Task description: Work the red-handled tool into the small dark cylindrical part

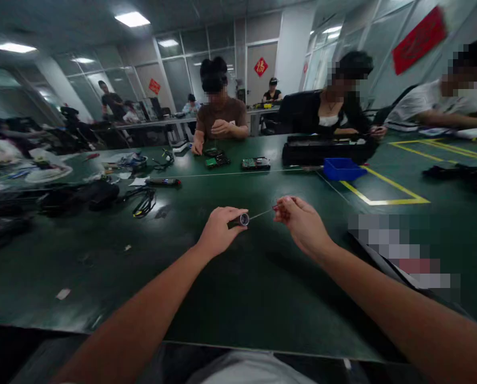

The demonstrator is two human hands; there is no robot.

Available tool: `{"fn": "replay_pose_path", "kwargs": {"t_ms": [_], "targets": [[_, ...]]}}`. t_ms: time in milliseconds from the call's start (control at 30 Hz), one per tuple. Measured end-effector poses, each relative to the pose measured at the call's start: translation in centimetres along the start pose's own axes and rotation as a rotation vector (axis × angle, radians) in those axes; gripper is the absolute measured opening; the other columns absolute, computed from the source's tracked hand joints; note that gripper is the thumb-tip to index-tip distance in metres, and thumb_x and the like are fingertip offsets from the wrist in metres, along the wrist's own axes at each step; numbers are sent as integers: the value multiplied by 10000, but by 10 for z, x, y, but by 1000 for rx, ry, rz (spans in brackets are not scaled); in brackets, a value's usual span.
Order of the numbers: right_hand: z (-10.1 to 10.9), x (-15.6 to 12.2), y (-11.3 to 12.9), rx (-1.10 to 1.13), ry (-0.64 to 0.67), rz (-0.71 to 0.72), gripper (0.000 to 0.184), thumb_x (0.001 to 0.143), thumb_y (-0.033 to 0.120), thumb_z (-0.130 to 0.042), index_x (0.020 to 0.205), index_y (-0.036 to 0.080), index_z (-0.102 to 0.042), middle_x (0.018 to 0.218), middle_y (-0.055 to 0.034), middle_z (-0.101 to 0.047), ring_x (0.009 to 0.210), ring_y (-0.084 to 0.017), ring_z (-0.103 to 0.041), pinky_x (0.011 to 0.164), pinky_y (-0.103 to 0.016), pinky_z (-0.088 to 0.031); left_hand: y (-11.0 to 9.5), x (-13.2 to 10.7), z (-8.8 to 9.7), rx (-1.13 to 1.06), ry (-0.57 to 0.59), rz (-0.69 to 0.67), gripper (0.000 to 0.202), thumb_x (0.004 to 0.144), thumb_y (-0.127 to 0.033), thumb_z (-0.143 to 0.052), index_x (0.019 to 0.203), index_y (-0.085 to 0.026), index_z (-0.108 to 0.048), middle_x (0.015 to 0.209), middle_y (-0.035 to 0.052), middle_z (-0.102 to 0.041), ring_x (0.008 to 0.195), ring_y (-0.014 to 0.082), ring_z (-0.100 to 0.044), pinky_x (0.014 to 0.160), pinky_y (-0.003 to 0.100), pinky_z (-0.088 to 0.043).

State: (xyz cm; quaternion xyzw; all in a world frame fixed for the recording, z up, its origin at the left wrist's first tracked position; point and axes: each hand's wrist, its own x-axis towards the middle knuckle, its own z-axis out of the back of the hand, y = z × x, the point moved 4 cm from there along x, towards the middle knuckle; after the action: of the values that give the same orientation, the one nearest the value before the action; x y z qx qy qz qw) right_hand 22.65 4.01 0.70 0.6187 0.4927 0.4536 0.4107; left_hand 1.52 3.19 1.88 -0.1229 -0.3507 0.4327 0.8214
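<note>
My left hand [219,230] is closed around a small dark spool [242,219] with a pale round end, held just above the green table [230,288]. A thin wire [260,214] runs from the spool to my right hand [298,221]. The right hand's fingers are pinched on the wire's free end. Both hands hover over the middle of the table, a short gap between them.
Across the table a person works over circuit boards [255,163]. A blue bin [341,168], a long black case [322,150] and yellow tape lines [386,201] lie to the right. Black cables [144,201], bags and clutter fill the left side. More people sit at the far right.
</note>
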Motion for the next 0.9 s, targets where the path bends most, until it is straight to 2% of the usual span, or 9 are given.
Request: {"fn": "replay_pose_path", "kwargs": {"t_ms": [133, 367, 533, 900], "targets": [[-1, -3, 4, -147, 9, 77, 293, 855, 508, -635, 861, 215, -633, 790, -14, -657, 693, -153, -618, 691, -330, -525, -1, 0, -1, 2, 4, 11, 417, 800, -212, -780, 1203, -264, -686, 1182, 48, -708, 1092, 235, -615, 988, 440, -444], [-10, -15, 22, -419, 130, 219, 249, 930, 438, -549, 943, 202, -625, 811, -40, -681, 752, -186, -657, 736, -366, -531, -1, 0, 1, 37, -5, 15, 421, 793, -183, -780, 1196, -261, -689, 1155, 43, -705, 1060, 231, -606, 963, 436, -438], [-11, -17, 25, -483, 136, 271, 251, 948, 427, -512, 969, 198, -611, 825, -50, -690, 764, -196, -670, 734, -376, -533, 1, 0, 0, 36, -7, 30, 428, 804, -182, -769, 1215, -265, -681, 1142, 47, -696, 1056, 229, -602, 956, 431, -436], [-11, -19, 24, -520, 124, 280, 245, 959, 431, -502, 977, 209, -604, 844, -50, -695, 796, -205, -679, 752, -384, -529, 2, 1, -1, 12, -15, 20, 435, 796, -169, -773, 1212, -255, -681, 1125, 47, -691, 1065, 224, -599, 960, 424, -442]]}}
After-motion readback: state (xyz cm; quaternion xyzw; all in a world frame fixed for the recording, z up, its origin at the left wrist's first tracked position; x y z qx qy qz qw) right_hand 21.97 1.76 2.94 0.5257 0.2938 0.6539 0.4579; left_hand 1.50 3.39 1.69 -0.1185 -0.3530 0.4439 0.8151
